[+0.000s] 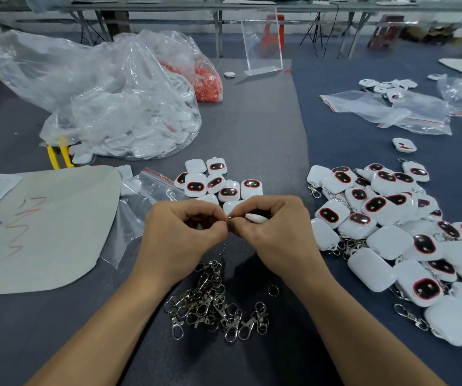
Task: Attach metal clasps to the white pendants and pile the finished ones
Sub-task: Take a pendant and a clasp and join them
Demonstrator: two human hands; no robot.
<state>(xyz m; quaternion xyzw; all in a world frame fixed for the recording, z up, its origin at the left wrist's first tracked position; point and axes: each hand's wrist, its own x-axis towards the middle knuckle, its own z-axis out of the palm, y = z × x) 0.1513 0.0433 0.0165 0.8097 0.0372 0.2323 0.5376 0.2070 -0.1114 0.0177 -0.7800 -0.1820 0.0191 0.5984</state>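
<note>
Dozens of loose metal clasps (213,307) lie heaped on the grey surface (266,129) nearest us, between our forearms. Just beyond them our left hand (181,232) and right hand (271,232) meet fingertip to fingertip. The right curls round a white pendant (255,218), and the left fingers (218,222) pinch a small metal ring (228,217) at the pendant's end. We judge the step in hand to be working this ring onto the pendant's loop. The next move calls for seating it fully, then carrying the piece right. The finished pile (391,218), clasps attached, spreads at right. Unclasped pendants (218,182) sit just beyond the hands. Far left, a clear bag (118,107) holds more white pieces.
</note>
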